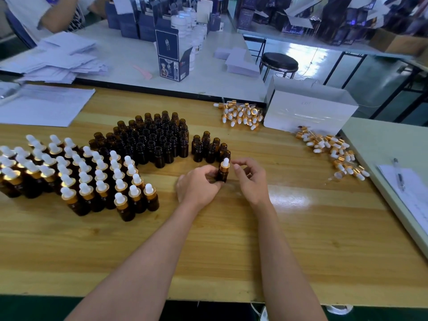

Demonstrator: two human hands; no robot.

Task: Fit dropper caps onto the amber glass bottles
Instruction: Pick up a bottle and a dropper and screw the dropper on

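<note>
One amber bottle [222, 174] is pinched upright by the left hand [199, 185], probably steadied for tightening, with the right hand [251, 179] curled loosely, empty, beside its dropper cap [225, 163].

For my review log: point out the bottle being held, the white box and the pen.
Held bottle [223, 176], head view, amber body below the gold collar.
White box [308, 117], head view, glossy front wall.
Pen [398, 174], head view, middle of the barrel.

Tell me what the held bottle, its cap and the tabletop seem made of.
Bottle: probably glass, dark brown and glossy. Cap: shiny gold collar, metal or metallised plastic; matte white bulb, likely rubber. Tabletop: striped wood grain under a reflective varnish, possibly laminate.
</note>
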